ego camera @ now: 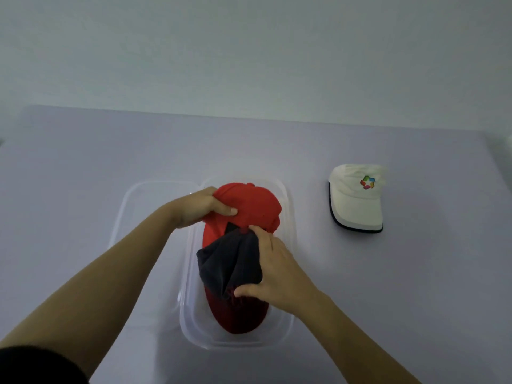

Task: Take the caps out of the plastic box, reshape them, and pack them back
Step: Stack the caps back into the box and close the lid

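a clear plastic box point(288, 273), rounded at the corners and slightly glossy, sits on a smooth pale lilac counter point(83, 167). its transparent lid point(130, 206) lies flat just left of it, touching or overlapping the box's left wall.

inside the box is a soft heap of caps. a red cap point(249, 203) with a matte cloth crown bulges above the far end of the box; the left hand point(198, 207) grips its left edge, fingers point(225, 210) curled closed over the fabric with the thumb on top. nearer, a dark navy cap point(230, 261) is crumpled into loose folds, and the right hand point(273, 268) pinches it, thumb at the near side and fingers closed over the far side. beneath it a darker red cap point(238, 314) shows a curved, stiff brim at the near end of the box.

well apart to the right, a white cap point(357, 198) rests on the counter, crown domed, brim edged in dark trim, with a small multicoloured emblem point(367, 182) on its front.
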The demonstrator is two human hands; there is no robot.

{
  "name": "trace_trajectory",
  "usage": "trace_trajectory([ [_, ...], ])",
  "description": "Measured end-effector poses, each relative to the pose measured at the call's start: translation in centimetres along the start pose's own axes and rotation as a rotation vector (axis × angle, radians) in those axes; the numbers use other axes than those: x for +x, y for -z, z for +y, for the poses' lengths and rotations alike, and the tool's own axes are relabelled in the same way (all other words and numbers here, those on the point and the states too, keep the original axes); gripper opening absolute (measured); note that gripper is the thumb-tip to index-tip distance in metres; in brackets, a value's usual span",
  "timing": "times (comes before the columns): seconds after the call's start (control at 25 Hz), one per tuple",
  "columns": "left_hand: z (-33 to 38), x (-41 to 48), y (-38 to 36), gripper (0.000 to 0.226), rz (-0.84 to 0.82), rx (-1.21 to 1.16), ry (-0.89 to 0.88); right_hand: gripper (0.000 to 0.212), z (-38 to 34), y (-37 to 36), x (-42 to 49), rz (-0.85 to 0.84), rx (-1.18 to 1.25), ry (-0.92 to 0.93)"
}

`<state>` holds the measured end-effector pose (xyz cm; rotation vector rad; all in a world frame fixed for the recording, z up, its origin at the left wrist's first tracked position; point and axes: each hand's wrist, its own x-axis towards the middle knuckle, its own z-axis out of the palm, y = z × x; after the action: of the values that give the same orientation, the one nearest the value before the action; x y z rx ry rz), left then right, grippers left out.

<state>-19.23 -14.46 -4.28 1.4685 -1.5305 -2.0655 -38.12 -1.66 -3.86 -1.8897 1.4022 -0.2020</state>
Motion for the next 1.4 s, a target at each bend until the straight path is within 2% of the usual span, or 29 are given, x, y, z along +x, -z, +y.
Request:
trace_trajectory([
  [0.16,-1.2,0.0,-1.0,0.043,0.014,-0.171,0.105,0.118,0.9,-0.2,0.2,0.058,0.063,-0.057],
  [0.28,-1.7,0.4,-1.6,0.032,0.061,-0.285,0.192,0.137,2.2,-0.3,0.8,0.176,-0.038,-0.174],
  [0.4,-1.6,0.6,-1.9,0.028,0.107,-0.341,0.230,0.150,3.0,-0.2,1.7,0.147,-0.079,-0.214],
  [0.52,-1.5,0.5,-1.9,0.031,0.115,-0.361,0.259,0.148,3.3,-0.1,2.2,0.129,-0.080,-0.237],
  [0.64,-1.1,0.1,-2.5,0.027,0.137,-0.354,0.252,0.144,3.4,-0.3,2.4,0.165,-0.188,-0.281],
  [0.76,-1.4,0.0,-3.5,0.021,0.333,-0.180,0.186,0.137,3.5,-0.4,2.7,0.179,-0.309,-0.302],
  [0.88,-2.5,0.1,-4.5,0.036,0.608,0.053,0.146,0.129,3.7,-0.8,2.9,0.209,-0.385,-0.279],
  [1.08,-3.4,0.7,-7.1,0.041,0.781,0.089,0.069,0.116,4.3,-1.7,3.4,0.260,-0.465,-0.251],
  [1.28,-3.0,0.1,-7.7,0.048,0.908,0.166,0.010,0.112,4.9,-0.8,3.0,0.248,-0.249,-0.145],
  [1.4,-0.4,-0.6,-9.4,0.050,1.025,0.230,-0.152,0.104,6.6,1.1,2.3,0.375,-0.062,-0.118],
])
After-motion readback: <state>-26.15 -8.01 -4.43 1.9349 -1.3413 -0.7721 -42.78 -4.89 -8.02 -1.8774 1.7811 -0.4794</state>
